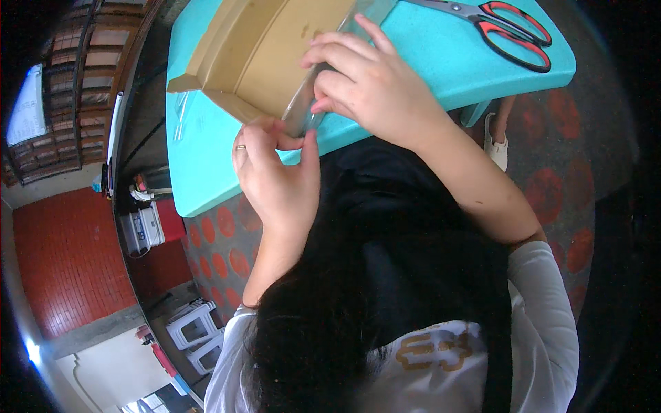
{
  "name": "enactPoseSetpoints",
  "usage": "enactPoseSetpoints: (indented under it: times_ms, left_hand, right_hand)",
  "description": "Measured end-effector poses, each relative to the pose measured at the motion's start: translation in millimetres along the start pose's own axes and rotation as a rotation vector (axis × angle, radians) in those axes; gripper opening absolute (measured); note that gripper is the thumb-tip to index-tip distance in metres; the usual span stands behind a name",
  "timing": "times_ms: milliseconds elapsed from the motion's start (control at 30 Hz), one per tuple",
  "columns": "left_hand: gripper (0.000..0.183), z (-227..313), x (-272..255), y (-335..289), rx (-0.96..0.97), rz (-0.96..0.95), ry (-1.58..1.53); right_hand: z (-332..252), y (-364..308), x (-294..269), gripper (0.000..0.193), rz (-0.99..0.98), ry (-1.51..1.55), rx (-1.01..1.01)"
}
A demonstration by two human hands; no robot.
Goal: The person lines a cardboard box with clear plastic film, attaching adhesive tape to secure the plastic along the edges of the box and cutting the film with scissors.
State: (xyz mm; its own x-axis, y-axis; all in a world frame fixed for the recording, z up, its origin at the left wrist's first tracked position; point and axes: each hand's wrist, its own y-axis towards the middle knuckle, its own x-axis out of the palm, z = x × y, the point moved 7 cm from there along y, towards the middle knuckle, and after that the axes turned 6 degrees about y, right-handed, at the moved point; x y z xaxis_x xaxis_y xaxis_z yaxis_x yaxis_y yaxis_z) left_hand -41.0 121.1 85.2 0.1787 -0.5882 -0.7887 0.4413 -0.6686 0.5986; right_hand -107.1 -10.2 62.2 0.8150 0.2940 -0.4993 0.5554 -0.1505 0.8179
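A shallow brown cardboard box (258, 55) lies tilted on the turquoise table, its open inside facing me. Clear plastic (297, 109) runs along its near-right wall. My left hand (272, 168), with a ring on one finger, pinches the box's near corner, thumb and forefinger closing at the plastic's end. Along the same wall, my right hand (375, 86) is curled with its fingers over the edge and its thumb low, gripping the plastic against the cardboard. The fingers partly hide the wall.
Scissors with red and black handles (513, 34) lie at the table's far right. The turquoise table (206, 172) has a rounded near edge. Clear strips (180, 113) lie left of the box. White stools (196, 330) stand on the floor at left. A person's foot (496, 144) shows beyond the table.
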Motion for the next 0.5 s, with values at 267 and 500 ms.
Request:
enactPoseSetpoints:
  times_ms: [267,500]
  left_hand:
    - [0.040,11.1,1.6,2.8,0.094,-0.024,0.157]
    - [0.041,12.1,1.6,3.4,0.119,-0.004,0.173]
  right_hand:
    - [0.5,-3.6,1.0,0.023,0.017,-0.024,0.011]
    - [0.4,-3.1,1.8,0.022,0.007,-0.021,0.019]
